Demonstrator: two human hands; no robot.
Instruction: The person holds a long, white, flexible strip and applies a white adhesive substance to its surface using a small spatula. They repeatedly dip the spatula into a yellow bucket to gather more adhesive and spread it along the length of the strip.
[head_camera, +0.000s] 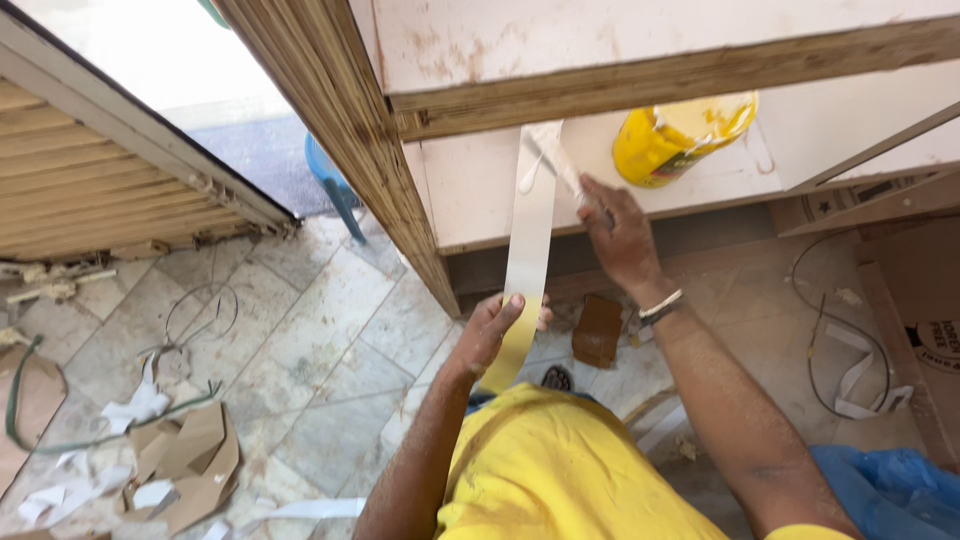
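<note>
My left hand (493, 330) grips the lower end of a long pale edging strip (528, 235) that runs up to the white cabinet shelf (470, 185). Its lower part looks yellow with glue. My right hand (618, 232) holds a small brush (552, 152) whose pale bristles rest on the upper end of the strip. A yellow glue can (672, 140), smeared on the outside, stands on the shelf just right of the brush. I wear a yellow shirt and a wristband on the right wrist.
A plywood cabinet side (345, 120) runs diagonally past the shelf. Cardboard scraps (185, 460) and white strip offcuts litter the tiled floor at the left. A small brown block (598, 330) lies under the shelf. A cardboard box (915, 330) and wire loop (830, 330) sit on the right.
</note>
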